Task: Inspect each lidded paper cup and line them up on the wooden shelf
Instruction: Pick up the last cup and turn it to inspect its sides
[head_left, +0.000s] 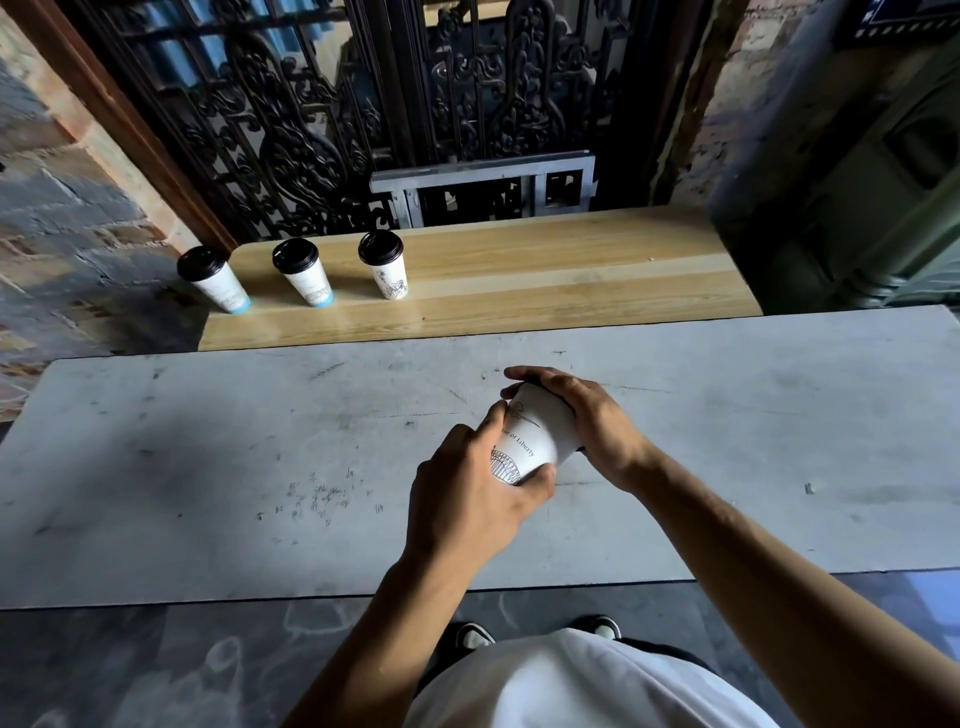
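Observation:
A white paper cup (535, 431) with black line drawings and lettering is tilted over the grey table, held between both hands. My left hand (467, 493) grips its base end. My right hand (587, 415) covers its top, hiding the lid. Three more lidded cups stand upright in a row at the left end of the wooden shelf (571, 270): the left cup (215, 280), the middle cup (306, 278), both with blue bases, and the right cup (387, 270) with black drawings.
The grey scuffed table (260, 467) lies between me and the shelf. A dark carved screen (363, 104) and a metal frame (483, 182) stand behind the shelf. Stone floor lies to the left, a green cabinet (883, 182) at right.

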